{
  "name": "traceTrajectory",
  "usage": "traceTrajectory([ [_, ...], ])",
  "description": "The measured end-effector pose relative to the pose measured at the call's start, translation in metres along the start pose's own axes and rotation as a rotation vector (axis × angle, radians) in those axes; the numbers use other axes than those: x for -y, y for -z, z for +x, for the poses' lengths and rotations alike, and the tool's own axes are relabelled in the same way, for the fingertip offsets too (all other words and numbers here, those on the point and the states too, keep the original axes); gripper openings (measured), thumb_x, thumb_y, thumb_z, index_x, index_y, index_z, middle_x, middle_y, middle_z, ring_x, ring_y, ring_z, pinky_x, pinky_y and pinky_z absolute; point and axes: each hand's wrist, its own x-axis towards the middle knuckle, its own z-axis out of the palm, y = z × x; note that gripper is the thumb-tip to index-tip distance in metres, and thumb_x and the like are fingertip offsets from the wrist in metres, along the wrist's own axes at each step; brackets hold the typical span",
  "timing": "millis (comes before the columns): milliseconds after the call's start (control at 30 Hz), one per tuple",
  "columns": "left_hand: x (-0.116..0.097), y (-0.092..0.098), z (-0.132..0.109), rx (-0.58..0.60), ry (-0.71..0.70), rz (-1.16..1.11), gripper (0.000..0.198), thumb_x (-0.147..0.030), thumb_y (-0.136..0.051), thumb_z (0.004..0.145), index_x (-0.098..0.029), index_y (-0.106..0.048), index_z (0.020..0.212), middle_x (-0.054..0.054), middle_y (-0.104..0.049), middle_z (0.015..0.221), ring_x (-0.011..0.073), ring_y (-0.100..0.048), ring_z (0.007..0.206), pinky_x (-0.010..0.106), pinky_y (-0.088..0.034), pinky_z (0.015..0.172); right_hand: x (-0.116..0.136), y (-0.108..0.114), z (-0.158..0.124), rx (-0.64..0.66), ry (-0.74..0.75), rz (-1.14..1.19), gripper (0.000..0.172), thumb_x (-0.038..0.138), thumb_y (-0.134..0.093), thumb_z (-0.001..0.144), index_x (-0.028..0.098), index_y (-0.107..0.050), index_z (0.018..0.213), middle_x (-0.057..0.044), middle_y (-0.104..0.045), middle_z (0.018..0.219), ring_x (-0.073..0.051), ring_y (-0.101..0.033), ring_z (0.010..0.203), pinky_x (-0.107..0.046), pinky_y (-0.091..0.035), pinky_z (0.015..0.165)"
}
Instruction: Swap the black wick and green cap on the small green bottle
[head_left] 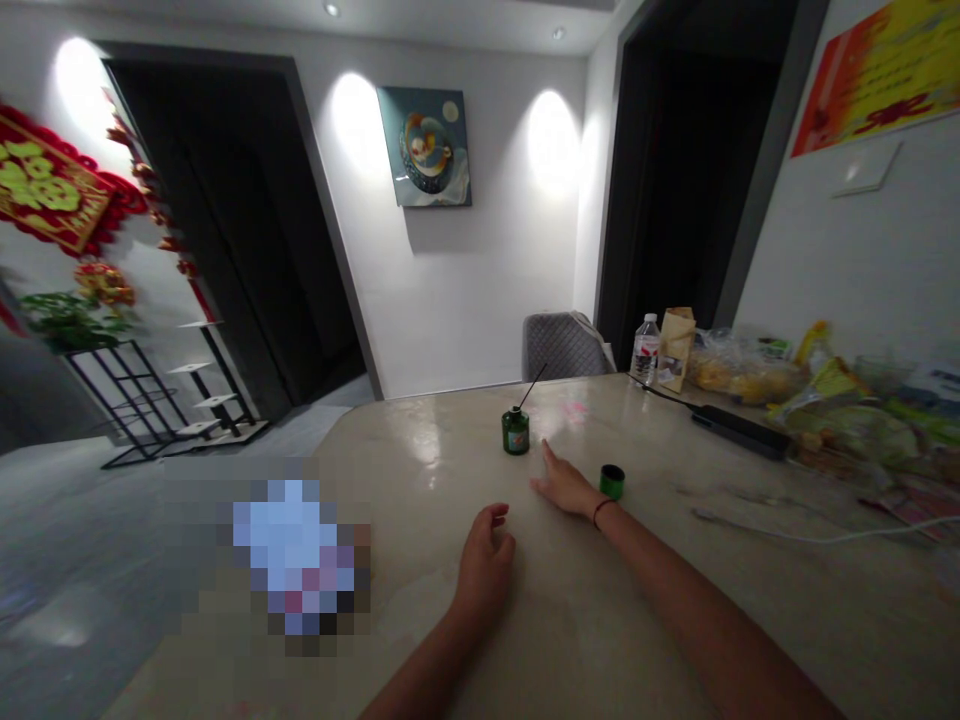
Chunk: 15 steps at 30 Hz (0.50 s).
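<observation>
Resting both hands on counter (442, 470), nothing held; we read this as moment before any pick. Right hand (566, 487): fingers (549, 465) spread flat, tips toward small green bottle (516, 432) at 11 o'clock, thin black rod rising from its neck. Green cap (612, 481) just beside hand at 3 o'clock. Left hand (486, 565): fingers curled loosely, pinching nothing. We judge next move calls for closing fingers round bottle or cap. Open room around both; counter edge well off at 9 o'clock, black power strip (739, 432) at 2 o'clock.

Nothing can be read, even on the red-and-yellow wall poster (874, 80).
</observation>
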Motion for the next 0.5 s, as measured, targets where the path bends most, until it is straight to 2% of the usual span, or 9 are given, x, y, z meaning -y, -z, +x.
traceTrajectory([
  [100, -0.002, 0.0, -0.001, 0.039, 0.0, 0.054, 0.038, -0.014, -0.04, 0.074, -0.015, -0.046, 0.111, 0.006, -0.057, 0.099, 0.0133, -0.055, 0.087, 0.027, -0.041, 0.082, -0.001, 0.007, -0.018, 0.003, 0.104, -0.01, 0.072, 0.031, -0.044, 0.082, 0.009, -0.007, 0.14, -0.018, -0.034, 0.137, -0.024, -0.034, 0.125, -0.035, -0.027, 0.099],
  [267, -0.011, 0.0, -0.004, 0.109, -0.011, 0.22, 0.055, -0.019, -0.041, 0.076, -0.014, -0.031, 0.129, 0.002, -0.059, 0.082, 0.0118, -0.054, 0.07, 0.024, -0.041, 0.07, -0.003, 0.024, -0.049, 0.056, 0.139, -0.01, 0.069, 0.03, -0.039, 0.085, 0.019, 0.001, 0.14, -0.013, -0.054, 0.119, -0.021, -0.051, 0.108, -0.034, -0.035, 0.088],
  [400, -0.02, 0.002, -0.006, 0.175, -0.091, 0.464, 0.065, -0.018, -0.04, 0.078, -0.014, -0.016, 0.138, 0.003, -0.06, 0.082, 0.0133, -0.054, 0.072, 0.025, -0.039, 0.072, -0.002, 0.04, -0.071, 0.045, 0.173, -0.171, 0.065, 0.028, -0.035, 0.087, 0.021, 0.002, 0.14, -0.008, -0.065, 0.093, -0.018, -0.06, 0.082, -0.027, -0.039, 0.071],
  [500, -0.024, 0.009, -0.004, 0.216, -0.184, 0.705, 0.068, -0.019, -0.043, 0.077, -0.019, -0.013, 0.139, 0.006, -0.059, 0.095, 0.0161, -0.053, 0.084, 0.028, -0.037, 0.081, -0.007, 0.043, -0.078, -0.013, 0.204, -0.362, 0.062, 0.022, -0.033, 0.087, 0.024, -0.003, 0.14, -0.007, -0.065, 0.085, -0.017, -0.059, 0.071, -0.025, -0.036, 0.061],
])
